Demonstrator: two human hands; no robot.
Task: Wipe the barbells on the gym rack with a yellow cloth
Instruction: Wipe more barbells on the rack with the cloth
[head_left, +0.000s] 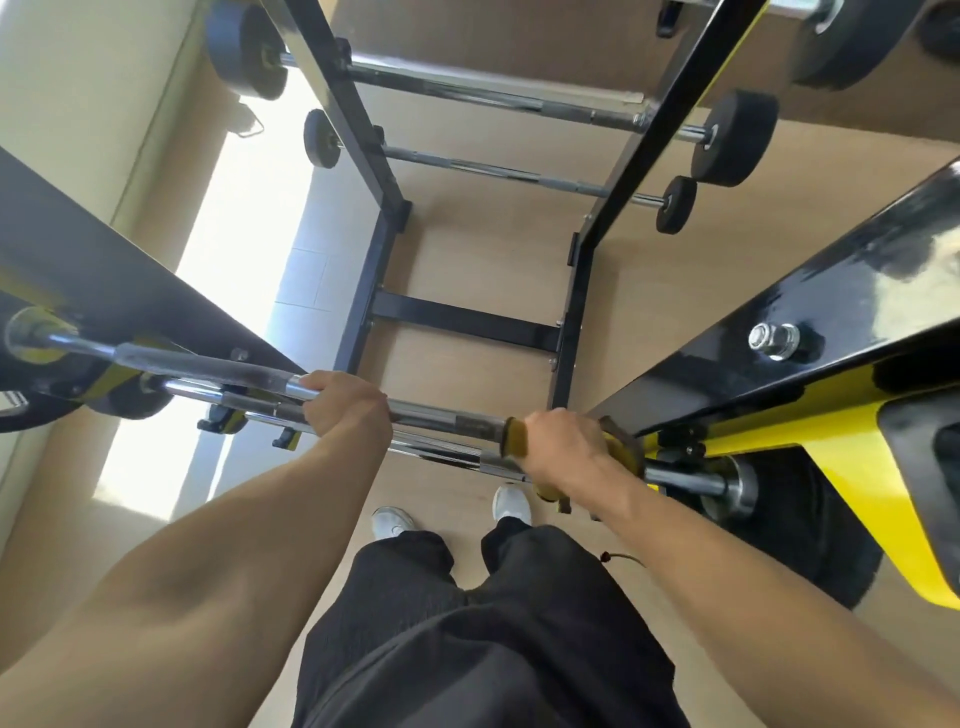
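The barbell (447, 415) at lower centre is gripped bare by the left hand (348, 410); the yellow cloth (517, 439) is clasped around it by the right hand (563, 447). Wiping is judged underway; sliding along the bar is called for next.

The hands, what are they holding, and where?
The left hand grips the shiny barbell near the middle of its shaft. The right hand holds the yellow cloth wrapped round the same bar, near its right end.

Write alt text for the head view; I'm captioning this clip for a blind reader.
Looking down, a person grips a chrome barbell on a black-and-yellow rack: the left hand bare on the bar, the right hand wrapping a yellow cloth around it. More barbells rest on the rack's far side.
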